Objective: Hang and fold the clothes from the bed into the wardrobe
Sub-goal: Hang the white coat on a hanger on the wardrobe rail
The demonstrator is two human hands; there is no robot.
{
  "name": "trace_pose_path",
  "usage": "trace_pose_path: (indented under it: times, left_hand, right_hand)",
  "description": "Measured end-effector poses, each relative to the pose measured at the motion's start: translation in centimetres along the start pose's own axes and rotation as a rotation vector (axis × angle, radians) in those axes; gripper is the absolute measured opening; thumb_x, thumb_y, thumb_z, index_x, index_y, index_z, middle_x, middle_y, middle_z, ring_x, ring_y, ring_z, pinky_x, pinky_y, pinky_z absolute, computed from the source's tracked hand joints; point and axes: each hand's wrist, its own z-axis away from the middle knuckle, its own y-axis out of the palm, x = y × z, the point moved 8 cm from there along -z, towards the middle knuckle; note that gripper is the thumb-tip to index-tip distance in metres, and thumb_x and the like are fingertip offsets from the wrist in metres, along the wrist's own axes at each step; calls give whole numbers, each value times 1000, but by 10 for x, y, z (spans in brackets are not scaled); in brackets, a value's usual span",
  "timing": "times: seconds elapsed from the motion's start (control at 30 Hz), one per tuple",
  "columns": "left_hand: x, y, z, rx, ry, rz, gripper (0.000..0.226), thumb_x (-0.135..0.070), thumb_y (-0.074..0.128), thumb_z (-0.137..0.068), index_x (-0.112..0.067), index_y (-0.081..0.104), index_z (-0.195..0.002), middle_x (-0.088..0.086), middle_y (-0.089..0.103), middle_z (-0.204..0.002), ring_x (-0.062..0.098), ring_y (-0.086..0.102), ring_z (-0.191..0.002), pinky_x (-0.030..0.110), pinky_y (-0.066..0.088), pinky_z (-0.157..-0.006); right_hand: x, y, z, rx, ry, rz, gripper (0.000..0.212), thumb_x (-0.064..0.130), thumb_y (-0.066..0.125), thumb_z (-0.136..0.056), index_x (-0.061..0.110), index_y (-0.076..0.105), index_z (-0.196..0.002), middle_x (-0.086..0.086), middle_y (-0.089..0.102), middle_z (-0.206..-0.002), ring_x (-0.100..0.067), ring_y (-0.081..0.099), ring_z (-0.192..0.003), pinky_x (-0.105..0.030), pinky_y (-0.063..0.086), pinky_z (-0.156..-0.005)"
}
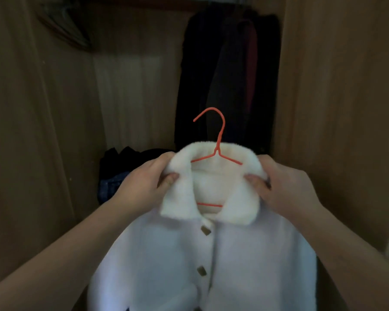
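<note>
Dim brown wardrobe (pixel 337 108) walls close in on three sides, and both hands work in the opening just in front of them. From the grip outward: the left hand (pixel 144 187) pinches the left wing of the collar (pixel 213 176), thumb on the front face and fingers curled behind the fleece; the right hand (pixel 283 187) does the same on the right wing. Each grip appears pressed shut on fabric, likely also steadying the hanger shoulders beneath, though that contact is hidden.

Held between them is the white fleece jacket (pixel 177 265), buttoned down the front and already threaded on an orange wire hanger (pixel 216 140). Its hook stands upright and free above the collar, which suggests the two-sided hold is meant to keep the garment level and the collar squared so the hook can be lifted to the rail.

Behind the hook, dark garments (pixel 229 86) hang at the right of the compartment. Low at the back left lies a heap of dark clothes (pixel 126 167). Empty hangers (pixel 65 25) are faintly visible up at the left.

No brand, label or writing can be read anywhere; the picture is too dim and soft.
</note>
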Motion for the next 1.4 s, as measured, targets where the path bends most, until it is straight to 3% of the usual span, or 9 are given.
trace_pose_path:
  times: [0.2, 0.3, 0.53, 0.63, 0.8, 0.93, 1.07, 1.3, 1.4]
  left_hand:
    - [21, -12, -59, -136, -53, -95, 42, -48, 50, -92, -42, 37, -132, -8, 61, -114, 19, 59, -102, 36, 48, -81]
    - [28, -19, -80, -220, -57, -145, 41, -50, 50, -92, -40, 39, -130, -8, 61, -113, 17, 59, -101, 37, 49, -82]
    - [69, -28, -154, -322, -55, -231, 49, -45, 49, -92, -28, 39, -136, -4, 56, -125, 20, 55, -114, 40, 46, -95]
    - [83, -34, -193, -398, -13, -346, 58, -49, 38, -92, -30, 31, -146, -2, 50, -136, 22, 49, -122, 44, 42, -101]
    - [86, -52, -268, -493, 150, -534, 59, -48, 33, -94, -35, 26, -151, 2, 35, -154, 25, 36, -137, 43, 31, -111]
    - [93, -63, -331, -526, 275, -568, 59, -46, 37, -92, -32, 35, -149, 3, 37, -155, 25, 34, -140, 42, 27, -112]
    - [106, -67, -390, -534, 393, -604, 57, -44, 39, -91, -31, 38, -146, 5, 41, -153, 26, 38, -140, 46, 34, -112]
    - [131, -85, -470, -555, 377, -662, 58, -48, 34, -91, -37, 35, -148, 0, 37, -156, 21, 32, -144, 43, 29, -115]
    - [134, -97, -496, -568, 364, -698, 59, -49, 33, -90, -37, 35, -148, 0, 37, -156, 22, 32, -144, 44, 30, -115]
  right_hand:
    - [-17, 14, -90, -47, -86, -128, 30, 51, 51, -93, 38, 47, -119, 21, 51, -78, 4, 47, -69, -19, 34, -59]
    - [-23, 24, -125, -91, -119, -210, 26, 49, 52, -93, 39, 49, -117, 16, 57, -81, -5, 53, -72, -28, 38, -63]
    - [-20, 41, -210, -196, -151, -221, 26, 51, 53, -92, 39, 49, -115, 12, 57, -76, -18, 55, -72, -33, 43, -65]
    - [-21, 42, -257, -243, -131, -186, 24, 50, 53, -92, 38, 49, -113, 12, 53, -72, -20, 50, -71, -33, 39, -64]
    - [-22, 27, -325, -329, -111, -44, 23, 52, 45, -95, 36, 45, -111, 5, 61, -83, -28, 60, -81, -37, 48, -69]
    - [-25, 0, -378, -411, -55, 34, 19, 52, 43, -96, 35, 42, -104, 5, 60, -81, -28, 58, -77, -41, 50, -71]
    - [-25, -26, -422, -498, -3, 124, 24, 53, 42, -94, 29, 38, -93, 5, 55, -75, -27, 53, -70, -39, 45, -64]
    - [-22, -61, -509, -593, 58, 318, 23, 54, 39, -97, 32, 37, -95, 1, 57, -84, -28, 54, -75, -38, 44, -63]
    - [-17, -73, -548, -632, 35, 383, 25, 54, 39, -97, 30, 38, -94, 2, 49, -80, -31, 56, -81, -37, 39, -63]
